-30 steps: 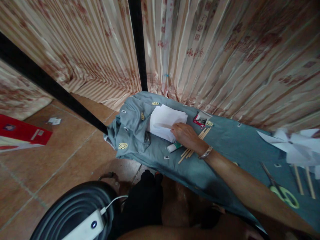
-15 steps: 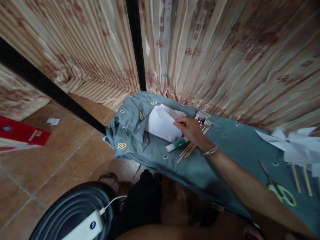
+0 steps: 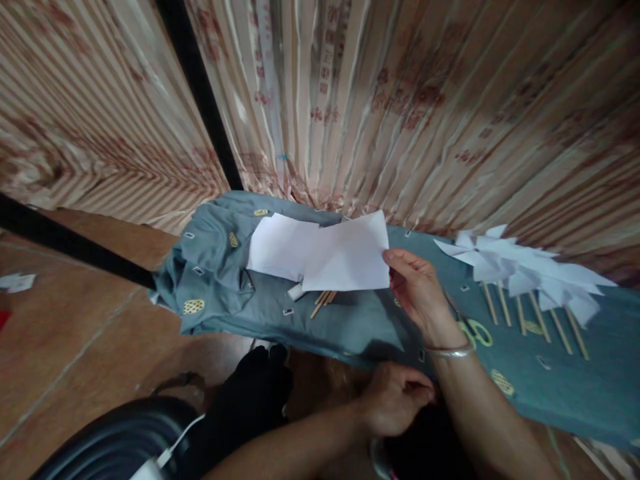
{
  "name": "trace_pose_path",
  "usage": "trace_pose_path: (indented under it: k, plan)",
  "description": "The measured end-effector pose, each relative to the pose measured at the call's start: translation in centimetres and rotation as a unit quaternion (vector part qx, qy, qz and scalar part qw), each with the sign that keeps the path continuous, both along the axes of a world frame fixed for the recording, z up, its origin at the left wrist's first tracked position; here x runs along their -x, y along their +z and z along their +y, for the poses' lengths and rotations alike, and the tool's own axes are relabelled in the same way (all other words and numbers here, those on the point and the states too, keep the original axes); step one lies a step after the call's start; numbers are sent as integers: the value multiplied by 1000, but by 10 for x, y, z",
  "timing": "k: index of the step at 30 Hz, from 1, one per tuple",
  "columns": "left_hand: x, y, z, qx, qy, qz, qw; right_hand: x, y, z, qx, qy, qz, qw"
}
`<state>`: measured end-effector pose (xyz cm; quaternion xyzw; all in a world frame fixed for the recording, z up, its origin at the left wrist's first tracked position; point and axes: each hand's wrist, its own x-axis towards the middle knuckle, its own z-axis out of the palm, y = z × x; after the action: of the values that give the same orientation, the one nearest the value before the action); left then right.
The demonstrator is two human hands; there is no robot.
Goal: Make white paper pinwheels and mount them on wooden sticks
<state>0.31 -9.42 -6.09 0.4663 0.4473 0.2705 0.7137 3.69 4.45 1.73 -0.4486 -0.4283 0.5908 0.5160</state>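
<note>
My right hand (image 3: 417, 287) pinches the right edge of a white sheet of paper (image 3: 347, 257), which is lifted at an angle above the cloth. Behind and left of it lies a stack of white paper (image 3: 283, 247), partly covered by the held sheet. Below the sheet, the white end of a glue stick (image 3: 296, 291) and the ends of several thin wooden sticks (image 3: 324, 301) poke out. Nearer my body, my left hand (image 3: 397, 398) rests with its fingers curled closed, and nothing shows in it.
Paper pinwheels (image 3: 530, 267) on several sticks lie to the right on the grey-green cloth (image 3: 345, 333). Scissors with green handles (image 3: 475, 332) are partly behind my right wrist. A black post (image 3: 200, 93) and patterned curtain (image 3: 375, 113) stand behind; a black round stool (image 3: 115, 440) is at lower left.
My right hand has drawn one sheet off the stack and moved it rightward. My left hand has come into view. The view has turned right, showing more pinwheels.
</note>
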Motion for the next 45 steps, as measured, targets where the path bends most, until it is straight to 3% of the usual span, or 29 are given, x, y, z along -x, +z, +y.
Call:
trace_pose_path:
  k: [4,6,8,11,13,16,20,22,25,28,32,39,45]
  plan:
    - [5,8,6,-32,13,3,999,-38,1,-23,-74,-92,-64,991]
    - [9,12,9,-65,39,22,997,-53,6,-35,-142,-135,-146,970]
    - [14,15,12,-142,51,57,987,-66,11,-47,-230,-156,-269,922]
    - [24,21,15,-318,57,92,942,-79,11,-61,-358,-130,-458,803]
    - [33,26,18,-418,47,84,903,-84,2,-67,-397,-99,-536,739]
    - [49,33,25,-505,68,109,853,-86,-19,-74,-385,-44,-593,706]
    - [65,31,37,-548,92,258,790,-80,-40,-89,-328,68,-616,713]
    - [67,25,41,-533,58,324,780,-75,-45,-97,-317,109,-608,719]
    - [68,16,45,-490,-14,378,785,-76,-50,-104,-311,138,-577,743]
    - [72,11,47,-474,-44,387,790,-87,-54,-101,-297,149,-541,772]
    - [79,9,51,-493,-11,363,791,-112,-57,-87,-262,135,-507,810]
    - [83,8,54,-459,60,294,836,-132,-49,-73,-139,74,-420,894]
    - [80,2,59,-412,88,317,850,-122,-59,-64,-108,34,-402,908]
